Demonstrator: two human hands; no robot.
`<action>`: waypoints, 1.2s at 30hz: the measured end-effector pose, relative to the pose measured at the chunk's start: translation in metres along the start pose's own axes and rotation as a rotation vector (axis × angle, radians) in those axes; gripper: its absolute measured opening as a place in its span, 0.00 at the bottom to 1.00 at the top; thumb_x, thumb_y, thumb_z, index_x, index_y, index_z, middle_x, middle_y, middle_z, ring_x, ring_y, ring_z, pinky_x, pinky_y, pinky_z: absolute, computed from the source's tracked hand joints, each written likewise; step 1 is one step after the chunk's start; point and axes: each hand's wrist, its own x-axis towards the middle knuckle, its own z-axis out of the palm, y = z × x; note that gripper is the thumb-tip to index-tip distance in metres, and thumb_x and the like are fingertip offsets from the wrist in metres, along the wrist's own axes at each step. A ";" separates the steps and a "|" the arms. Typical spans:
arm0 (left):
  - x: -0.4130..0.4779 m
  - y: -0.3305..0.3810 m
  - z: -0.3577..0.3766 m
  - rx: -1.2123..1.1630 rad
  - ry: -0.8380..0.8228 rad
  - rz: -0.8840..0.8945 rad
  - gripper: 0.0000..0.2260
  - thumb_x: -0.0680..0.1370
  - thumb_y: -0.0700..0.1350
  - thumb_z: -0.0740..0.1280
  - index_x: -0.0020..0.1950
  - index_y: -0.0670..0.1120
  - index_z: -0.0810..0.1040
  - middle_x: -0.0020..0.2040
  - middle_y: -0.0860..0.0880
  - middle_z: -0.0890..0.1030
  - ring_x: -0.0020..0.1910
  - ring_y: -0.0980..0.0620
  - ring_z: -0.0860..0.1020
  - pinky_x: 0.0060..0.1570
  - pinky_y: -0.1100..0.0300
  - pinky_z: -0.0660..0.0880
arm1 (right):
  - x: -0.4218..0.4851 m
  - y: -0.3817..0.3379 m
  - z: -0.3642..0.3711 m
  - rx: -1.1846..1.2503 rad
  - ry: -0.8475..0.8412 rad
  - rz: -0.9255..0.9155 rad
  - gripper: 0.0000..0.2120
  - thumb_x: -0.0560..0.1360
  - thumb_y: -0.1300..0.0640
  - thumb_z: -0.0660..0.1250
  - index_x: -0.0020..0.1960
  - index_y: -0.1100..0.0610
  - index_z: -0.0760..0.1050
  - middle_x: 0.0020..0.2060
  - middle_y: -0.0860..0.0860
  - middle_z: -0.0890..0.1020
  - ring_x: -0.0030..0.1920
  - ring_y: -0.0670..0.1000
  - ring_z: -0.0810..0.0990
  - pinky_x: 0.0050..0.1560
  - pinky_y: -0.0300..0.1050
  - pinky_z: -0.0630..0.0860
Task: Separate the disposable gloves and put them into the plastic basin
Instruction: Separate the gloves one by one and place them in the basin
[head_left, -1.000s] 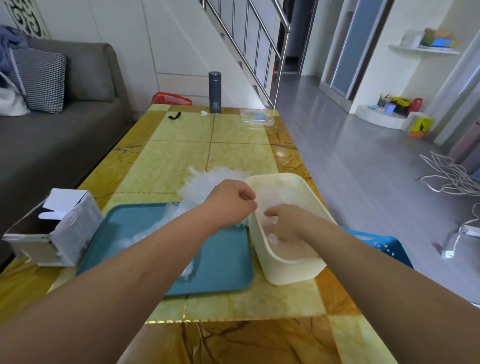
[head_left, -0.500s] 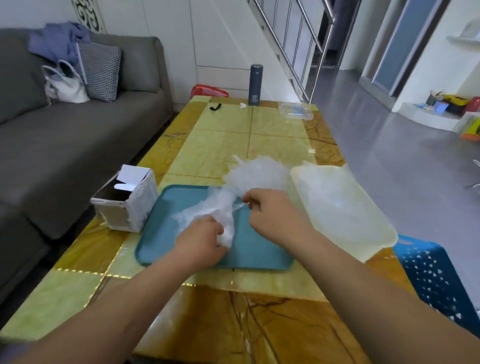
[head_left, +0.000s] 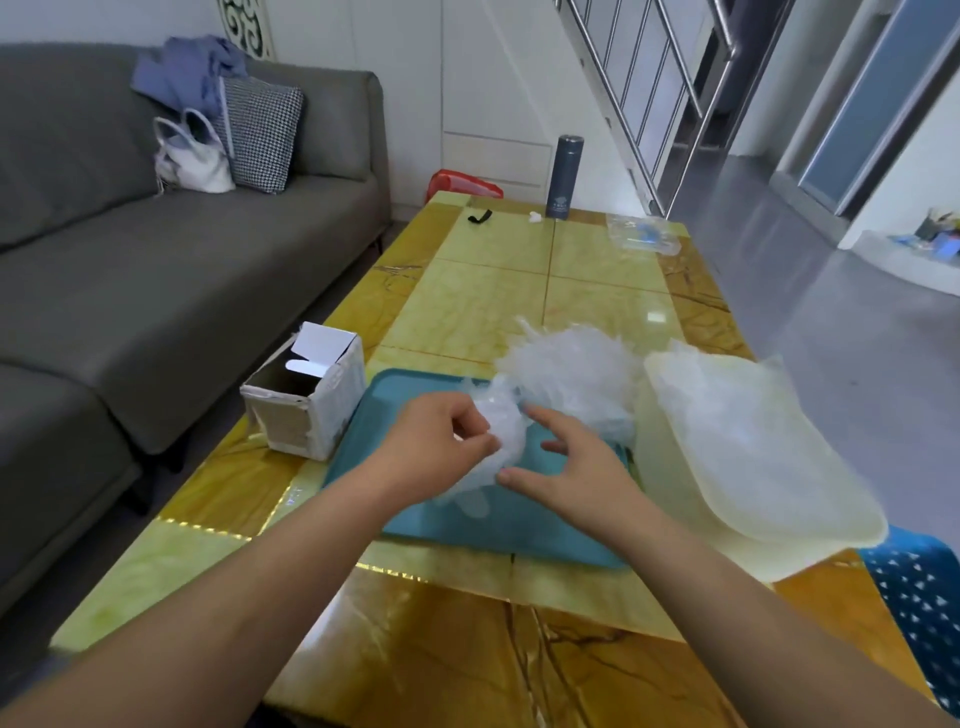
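Hands both over the teal tray (head_left: 519, 535) on the yellow marble-look table (head_left: 467, 312). Left hand (head_left: 441, 452): fingers curled, pinching a crumpled clear glove (head_left: 501, 441) that hangs down to the tray surface. Right hand (head_left: 566, 467): fingers spread and relaxed, nothing clamped, thumb tip touching the same glove from the right. Glove pile (head_left: 571, 374) sits at the tray's far right corner, just behind both hands, partly off the tray edge. Plastic basin (head_left: 753, 457), cream, stands right of the tray, touching it; blurred, so its contents can't be made out. Opened cardboard box (head_left: 306, 395) just left of the tray. Dark flask (head_left: 563, 176) upright at the far table end. Grey sofa (head_left: 156, 286) to the left.
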 end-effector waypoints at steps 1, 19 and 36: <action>0.000 0.009 -0.004 -0.056 -0.007 -0.007 0.08 0.72 0.46 0.78 0.38 0.47 0.81 0.40 0.52 0.85 0.40 0.56 0.82 0.43 0.59 0.78 | 0.003 -0.004 -0.001 0.012 0.037 -0.041 0.36 0.71 0.45 0.79 0.76 0.43 0.69 0.68 0.38 0.70 0.66 0.42 0.73 0.64 0.40 0.70; 0.021 0.051 -0.040 -0.232 0.190 0.031 0.05 0.81 0.45 0.70 0.46 0.49 0.80 0.39 0.55 0.81 0.35 0.61 0.77 0.37 0.67 0.72 | 0.022 0.026 -0.010 0.080 -0.049 0.218 0.40 0.71 0.68 0.72 0.79 0.50 0.64 0.71 0.49 0.72 0.61 0.50 0.75 0.49 0.36 0.77; 0.009 0.092 -0.037 -0.793 -0.088 -0.026 0.06 0.82 0.44 0.70 0.47 0.46 0.83 0.41 0.46 0.83 0.40 0.47 0.82 0.43 0.51 0.83 | -0.010 -0.061 -0.062 0.696 0.039 -0.050 0.10 0.76 0.57 0.75 0.55 0.61 0.85 0.50 0.59 0.87 0.53 0.59 0.86 0.63 0.59 0.80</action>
